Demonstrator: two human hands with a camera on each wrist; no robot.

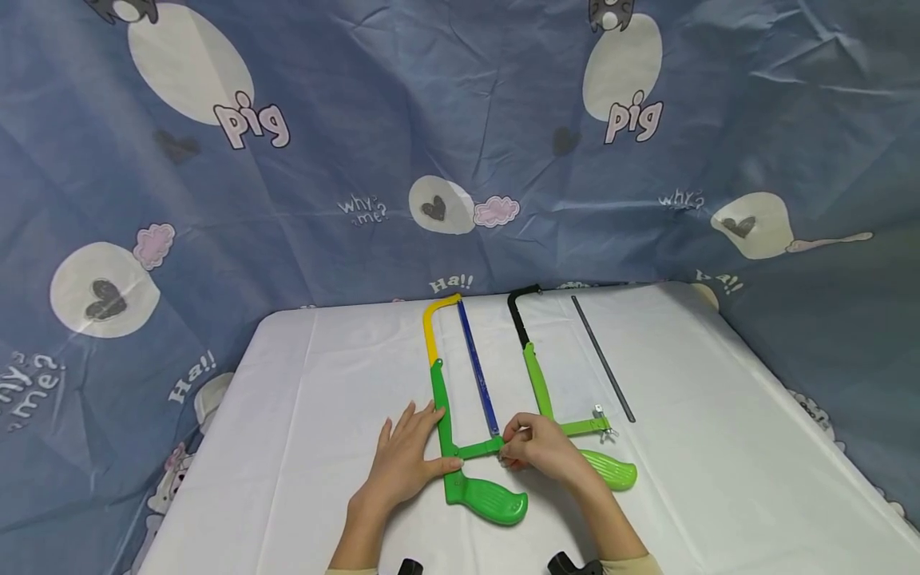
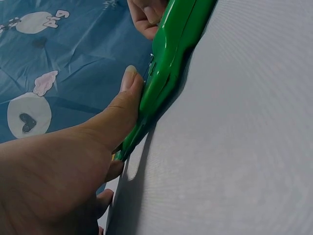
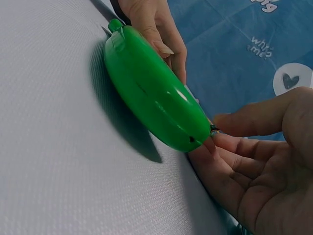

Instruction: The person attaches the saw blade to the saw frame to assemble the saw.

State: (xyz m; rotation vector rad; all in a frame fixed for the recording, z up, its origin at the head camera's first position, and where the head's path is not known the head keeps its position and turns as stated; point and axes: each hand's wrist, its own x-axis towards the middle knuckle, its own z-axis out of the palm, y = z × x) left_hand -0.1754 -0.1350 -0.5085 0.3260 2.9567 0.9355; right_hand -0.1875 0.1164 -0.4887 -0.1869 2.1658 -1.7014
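A hacksaw with a green and yellow frame (image 1: 442, 391) lies on the white table, its green handle (image 1: 496, 501) toward me. Its blue blade (image 1: 476, 363) runs from the yellow tip to the short green arm. My left hand (image 1: 404, 459) rests spread on the frame, fingertips at the long bar and thumb (image 2: 124, 100) across the corner above the handle. At the end of the short arm, my right hand (image 1: 539, 447) pinches the small metal wing nut (image 3: 214, 128) between thumb and forefinger; the fingers mostly hide it.
Right of it lies a second hacksaw with a black and lime-green frame (image 1: 539, 379), its handle (image 1: 609, 469) partly behind my right forearm. A wing nut (image 1: 609, 435) shows on its arm. A loose grey blade (image 1: 604, 359) lies farther right. A patterned blue cloth (image 1: 359, 160) hangs behind the table.
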